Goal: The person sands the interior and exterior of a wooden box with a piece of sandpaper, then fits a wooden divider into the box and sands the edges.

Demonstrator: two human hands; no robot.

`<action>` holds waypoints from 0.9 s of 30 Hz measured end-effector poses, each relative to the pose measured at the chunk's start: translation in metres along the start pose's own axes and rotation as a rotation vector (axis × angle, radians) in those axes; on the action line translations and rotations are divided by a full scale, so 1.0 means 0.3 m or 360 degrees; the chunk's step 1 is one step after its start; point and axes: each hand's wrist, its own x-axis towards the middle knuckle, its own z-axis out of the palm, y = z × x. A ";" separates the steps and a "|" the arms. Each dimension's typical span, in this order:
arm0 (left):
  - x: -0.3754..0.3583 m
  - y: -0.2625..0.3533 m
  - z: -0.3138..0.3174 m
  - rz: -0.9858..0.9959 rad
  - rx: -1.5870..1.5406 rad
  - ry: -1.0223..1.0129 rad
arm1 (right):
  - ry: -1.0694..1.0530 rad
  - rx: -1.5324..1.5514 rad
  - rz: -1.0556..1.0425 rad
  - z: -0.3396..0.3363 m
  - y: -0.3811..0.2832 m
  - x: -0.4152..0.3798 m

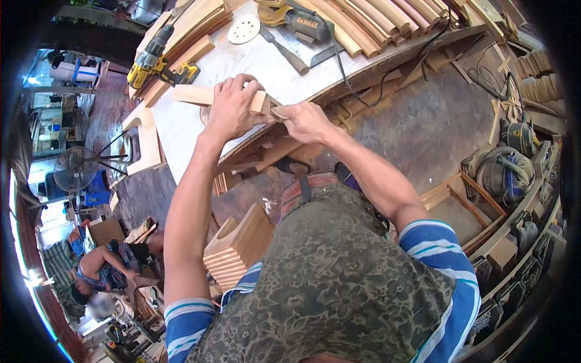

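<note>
My left hand (233,109) is wrapped over a pale wooden block (192,95) at the front edge of the white-topped workbench (175,142). One end of the block sticks out left of my fingers, the other end to the right. At that right end, my right hand (305,123) pinches a thin, light-coloured piece (279,113) that looks like folded sandpaper. It is against or very close to the block's end; exact contact cannot be made out. A round, tan thing (205,114) lies partly hidden behind my left hand.
On the bench are a yellow cordless drill (151,60), a DeWalt sander (302,25) with a cord, a white perforated disc (244,30), a wooden-handled tool (289,55) and curved slats (375,24). Stacked wood (239,242) stands below. Another person (112,266) sits at left.
</note>
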 end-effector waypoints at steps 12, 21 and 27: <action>0.000 0.030 0.000 -0.0144 0.0026 -0.0076 | 0.0172 0.0474 0.0079 0.077 0.013 -0.069; 0.004 0.011 0.029 -0.0081 0.0057 0.0058 | 0.0173 0.0462 0.0088 0.040 -0.026 -0.080; -0.003 0.010 0.040 -0.0060 0.0038 0.0097 | 0.0201 0.0090 0.0012 0.032 -0.032 -0.067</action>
